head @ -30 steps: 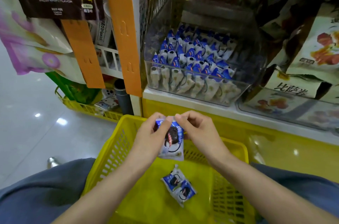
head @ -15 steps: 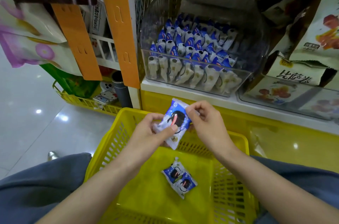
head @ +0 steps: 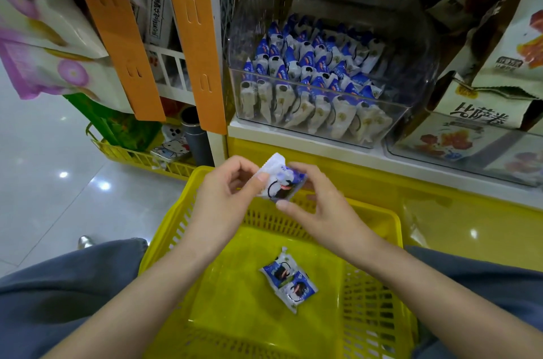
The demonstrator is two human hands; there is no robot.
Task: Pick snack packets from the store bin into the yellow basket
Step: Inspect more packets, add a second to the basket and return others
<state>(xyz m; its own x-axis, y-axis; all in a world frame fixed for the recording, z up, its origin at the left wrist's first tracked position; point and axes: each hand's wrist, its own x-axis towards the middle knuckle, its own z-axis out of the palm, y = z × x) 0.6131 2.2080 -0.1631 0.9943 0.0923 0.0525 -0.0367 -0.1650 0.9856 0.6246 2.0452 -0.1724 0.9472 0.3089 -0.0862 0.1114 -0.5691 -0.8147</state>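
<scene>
both hands (head: 232, 200) pinching snack packet (head: 280, 182), long axis tilted upper-left

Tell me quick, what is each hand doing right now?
Left hand: closed, fingers pinching a snack packet over the yellow basket.
Right hand: closed, fingers pinching the same packet's other end.

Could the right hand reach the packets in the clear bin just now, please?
Probably, once freed: the clear bin looks open above its front wall, but the right hand pinches a packet.
</scene>
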